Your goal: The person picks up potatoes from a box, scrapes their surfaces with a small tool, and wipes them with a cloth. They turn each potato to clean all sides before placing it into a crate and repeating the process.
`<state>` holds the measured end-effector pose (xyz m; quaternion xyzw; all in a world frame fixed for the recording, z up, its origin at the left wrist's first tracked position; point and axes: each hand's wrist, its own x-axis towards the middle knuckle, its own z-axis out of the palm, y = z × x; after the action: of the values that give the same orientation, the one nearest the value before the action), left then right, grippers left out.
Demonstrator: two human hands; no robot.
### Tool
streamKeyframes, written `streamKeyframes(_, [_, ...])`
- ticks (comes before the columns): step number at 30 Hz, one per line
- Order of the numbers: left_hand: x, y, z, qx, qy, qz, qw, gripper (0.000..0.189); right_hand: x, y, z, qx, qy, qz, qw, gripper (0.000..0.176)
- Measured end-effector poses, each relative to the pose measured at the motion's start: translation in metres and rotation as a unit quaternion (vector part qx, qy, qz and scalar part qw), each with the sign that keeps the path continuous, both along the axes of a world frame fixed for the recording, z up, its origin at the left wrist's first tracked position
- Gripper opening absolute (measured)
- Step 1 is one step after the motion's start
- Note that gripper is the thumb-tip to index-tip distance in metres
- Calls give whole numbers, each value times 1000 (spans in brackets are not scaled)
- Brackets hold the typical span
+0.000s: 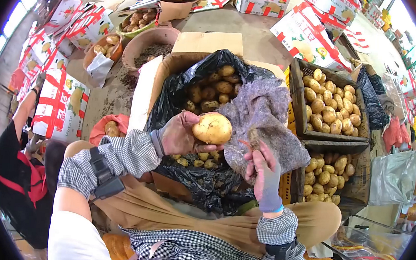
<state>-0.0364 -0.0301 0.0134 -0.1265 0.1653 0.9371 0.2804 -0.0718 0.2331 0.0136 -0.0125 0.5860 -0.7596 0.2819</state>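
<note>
A large pale potato point(212, 128) rests in my left hand point(178, 132), its fingers and thumb around the left side. My right hand point(262, 171) is closed in a pinch on a small, thin reddish object, too small to name, beside a grey fuzzy cloth point(267, 120). That cloth drapes over the right side of an open carton point(148, 83) lined with a black plastic bag point(169, 97). Potatoes point(211, 91) lie inside the bag, below and beyond my hands, with smaller ones nearer me. Both hands wear dirty, thin gloves.
Two dark crates point(327, 136) of potatoes stand at the right. A pink tub point(149, 42), an orange bowl point(96, 55) and a red bag point(103, 126) are at the left. Printed cartons point(308, 35) stand beyond. Another person point(18, 178) is at far left.
</note>
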Motion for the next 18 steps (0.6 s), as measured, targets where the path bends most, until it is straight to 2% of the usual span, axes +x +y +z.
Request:
streamKeyframes(1, [7,8,6,19,21,15,999,52,3,-2,5,3,0,2,1000,47])
streamKeyframes(3, [20,22,15,41,-10,21,999,53,4,-6,20,-20,76,78,994,54])
streamKeyframes(4, [28,31,14,13,-2,76,997,55,3,-7,19,-22,102,96,990,58])
streamKeyframes(5, [35,39,16,-17,7,130,991,57,2,-9,19,-21,103,96,990,58])
streamKeyframes(6, [40,45,26,-62,27,140,988,67,2,-12,19,-15,115,65,991,57])
streamKeyframes(7, [44,47,20,-60,29,138,988,67,1,-14,20,-9,128,32,991,55])
streamKeyframes(9, [47,52,6,-211,155,163,951,75,-6,-9,18,-1,116,30,993,55])
streamKeyframes(10, [47,53,7,-250,152,176,940,85,-10,-8,10,1,85,63,994,56])
streamKeyframes(11, [45,56,4,-248,152,176,940,85,-14,-7,0,2,54,96,994,57])
streamKeyframes(12, [42,59,1,-302,223,196,906,88,-14,-10,0,-34,-6,158,987,61])
streamKeyframes(13, [40,60,0,-354,290,214,863,91,-9,-13,0,-32,-6,158,987,61])
streamKeyframes(15, [41,60,1,-368,305,198,856,95,7,-23,2,-89,-56,221,970,65])
streamKeyframes(17, [44,61,1,-413,327,171,833,97,8,-23,-7,-127,-107,225,960,71])
streamKeyframes(18, [44,60,12,-372,306,163,861,94,7,-24,-8,-140,-63,202,967,75])
